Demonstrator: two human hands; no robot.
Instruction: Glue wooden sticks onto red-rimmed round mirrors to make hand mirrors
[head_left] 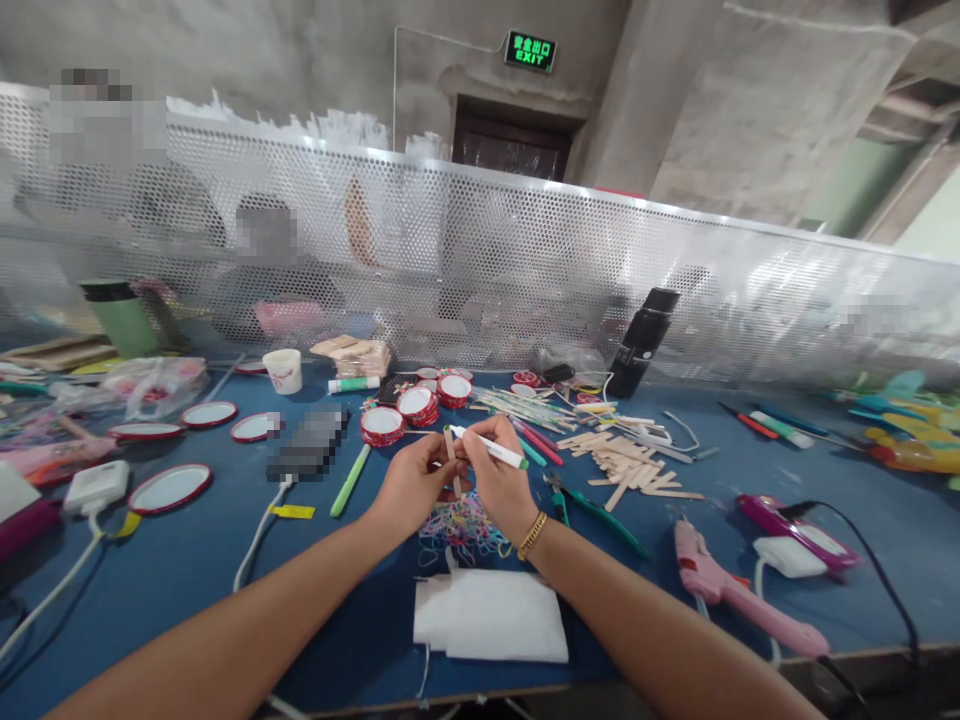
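Note:
My left hand (417,480) pinches a flat wooden stick (454,462), which stands nearly upright near the middle of the view. In my right hand (504,485) is a white marker with a green end (496,447), its tip pointing left at the top of the stick. A gold bracelet circles my right wrist. Below both hands lies a heap of colourful rubber bands (466,528), and nearer to me a folded white cloth (495,615). Loose wooden sticks (622,465) are spread to the right of my right hand.
Green-handled pliers (600,515), a pink glue gun (739,590) and a black bottle (643,343) are on the right. Small red-rimmed drums (382,425), a paper cup (283,371) and a phone (309,445) stand or lie left. Behind the table runs a perforated metal screen (487,270), with people beyond it.

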